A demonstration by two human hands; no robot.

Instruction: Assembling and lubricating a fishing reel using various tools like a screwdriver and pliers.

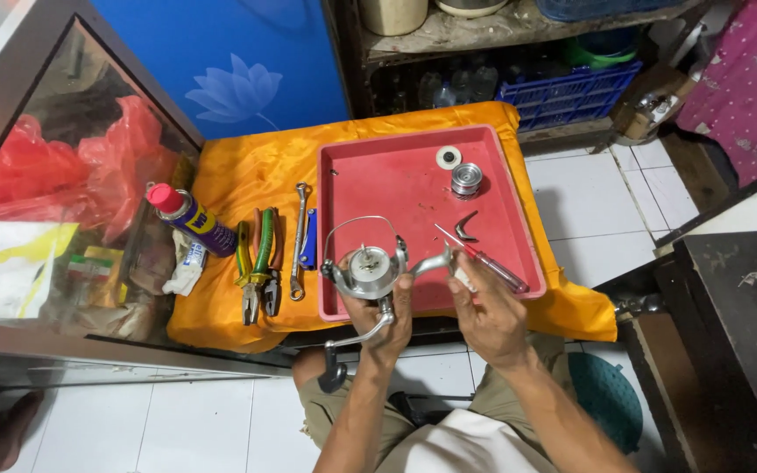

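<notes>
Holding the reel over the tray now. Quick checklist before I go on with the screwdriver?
1. Silver fishing reel gripped in left hand: ok.
2. Red-handled screwdriver in right hand: ok.
3. Screwdriver tip seated on a screw: cannot tell.
4. Spool and round cap resting inside red tray: ok.
5. Reel above the tray: ok.
6. Pliers and wrench beside the tray: ok.
</notes>
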